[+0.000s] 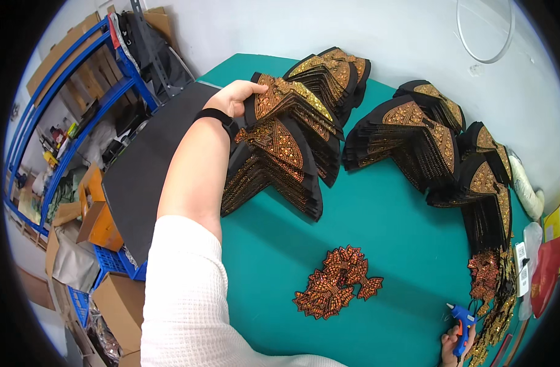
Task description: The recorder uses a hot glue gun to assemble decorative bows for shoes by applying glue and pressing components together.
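My left hand [234, 98] reaches far over the table to a stack of V-shaped black pieces with gold beading [295, 101]. Its thumb lies on the top piece's left corner; the other fingers are mostly hidden behind the edge. In front of that stack is another with orange-gold beads [274, 147]. At the lower right, my right hand [456, 345] is wrapped round a blue glue gun [462, 324], its nozzle pointing up and left. Orange beaded bow-shaped appliques [335, 282] lie in a loose pile on the green tabletop [268, 257].
More beaded stacks [408, 137] curve along the right side. Near the glue gun lie gold and copper beaded trims [497, 306]. A red packet [546, 275] rests at the right edge. A black panel [151, 147], cardboard boxes [118, 306] and a blue shelf [102, 104] stand to the left.
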Available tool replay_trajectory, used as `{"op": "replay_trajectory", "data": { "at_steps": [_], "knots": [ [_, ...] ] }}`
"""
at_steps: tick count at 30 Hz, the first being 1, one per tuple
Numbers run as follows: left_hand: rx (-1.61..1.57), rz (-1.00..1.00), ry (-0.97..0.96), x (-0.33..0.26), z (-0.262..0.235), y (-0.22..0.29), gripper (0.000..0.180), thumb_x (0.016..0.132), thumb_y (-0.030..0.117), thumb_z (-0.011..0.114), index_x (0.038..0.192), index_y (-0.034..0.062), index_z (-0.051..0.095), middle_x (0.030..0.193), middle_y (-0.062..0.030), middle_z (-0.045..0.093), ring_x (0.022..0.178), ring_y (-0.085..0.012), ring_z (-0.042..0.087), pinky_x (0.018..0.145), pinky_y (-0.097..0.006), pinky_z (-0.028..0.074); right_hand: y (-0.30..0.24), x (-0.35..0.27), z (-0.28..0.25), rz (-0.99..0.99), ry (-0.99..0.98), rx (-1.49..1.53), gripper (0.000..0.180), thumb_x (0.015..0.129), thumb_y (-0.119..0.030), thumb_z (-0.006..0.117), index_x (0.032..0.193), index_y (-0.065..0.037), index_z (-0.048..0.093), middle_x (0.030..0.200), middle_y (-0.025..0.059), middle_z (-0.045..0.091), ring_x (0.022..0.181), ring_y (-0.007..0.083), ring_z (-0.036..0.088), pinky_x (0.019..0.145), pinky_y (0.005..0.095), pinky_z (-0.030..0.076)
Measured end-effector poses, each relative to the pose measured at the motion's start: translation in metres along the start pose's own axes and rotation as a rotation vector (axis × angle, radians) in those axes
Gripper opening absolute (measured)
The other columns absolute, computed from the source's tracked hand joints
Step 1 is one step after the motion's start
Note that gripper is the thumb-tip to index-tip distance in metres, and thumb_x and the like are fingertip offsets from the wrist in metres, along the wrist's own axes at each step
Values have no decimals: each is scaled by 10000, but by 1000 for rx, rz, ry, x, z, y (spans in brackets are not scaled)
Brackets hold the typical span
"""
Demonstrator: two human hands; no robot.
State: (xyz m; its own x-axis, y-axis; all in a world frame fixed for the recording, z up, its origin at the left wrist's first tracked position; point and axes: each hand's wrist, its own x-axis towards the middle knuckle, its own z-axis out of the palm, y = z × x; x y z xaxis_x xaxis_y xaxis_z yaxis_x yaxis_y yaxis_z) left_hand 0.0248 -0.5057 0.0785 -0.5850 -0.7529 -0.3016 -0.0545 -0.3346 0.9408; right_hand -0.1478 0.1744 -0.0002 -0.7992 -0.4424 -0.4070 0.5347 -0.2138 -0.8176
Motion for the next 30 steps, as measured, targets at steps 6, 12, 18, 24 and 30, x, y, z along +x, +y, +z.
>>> {"op": "replay_trajectory", "data": {
  "at_steps": [6, 12, 18, 24, 30],
  "knots": [
    [210, -25, 149, -5, 17, 14, 194, 837, 65, 570, 971, -69, 529, 915, -148, 612, 752, -221, 628, 671, -364, 535, 25, 22, -88, -2, 34, 256, 477, 916, -467, 361, 1066, -54, 546, 788, 133, 649, 555, 205, 593, 560, 385, 513],
    [477, -20, 222, 2, 20, 20, 353, 830, 59, 568, 1159, -35, 480, 1114, -172, 564, 976, -249, 580, 816, -408, 477, 1, 0, -10, -18, -63, 60, 454, 918, -235, 434, 1178, 137, 431, 991, 125, 585, 510, 56, 353, 438, 200, 301],
    [1021, 176, 278, 19, 6, 15, 837, 733, 16, 652, 1416, 68, 171, 1385, -220, 320, 1238, -323, 367, 990, -433, 313, 7, 1, -20, -46, -147, 64, 468, 906, -274, 469, 1172, 111, 453, 705, 13, 502, 500, 50, 342, 433, 185, 291],
    [1270, 37, 220, 23, 2, 2, 872, 771, 53, 647, 1435, 189, 99, 1380, -211, 330, 1168, -315, 444, 915, -435, 414, 2, 0, -1, -9, 2, 6, 442, 906, -261, 466, 1165, 96, 466, 683, -14, 479, 486, 40, 311, 427, 181, 281],
    [1318, -93, 147, -18, 30, 14, 894, 774, 208, 681, 1435, 228, 80, 1372, -234, 326, 1120, -327, 486, 882, -421, 447, 2, 2, -4, -14, 8, -2, 446, 905, -287, 464, 1158, 79, 482, 645, -31, 431, 482, 36, 301, 431, 171, 264]
  ]
}}
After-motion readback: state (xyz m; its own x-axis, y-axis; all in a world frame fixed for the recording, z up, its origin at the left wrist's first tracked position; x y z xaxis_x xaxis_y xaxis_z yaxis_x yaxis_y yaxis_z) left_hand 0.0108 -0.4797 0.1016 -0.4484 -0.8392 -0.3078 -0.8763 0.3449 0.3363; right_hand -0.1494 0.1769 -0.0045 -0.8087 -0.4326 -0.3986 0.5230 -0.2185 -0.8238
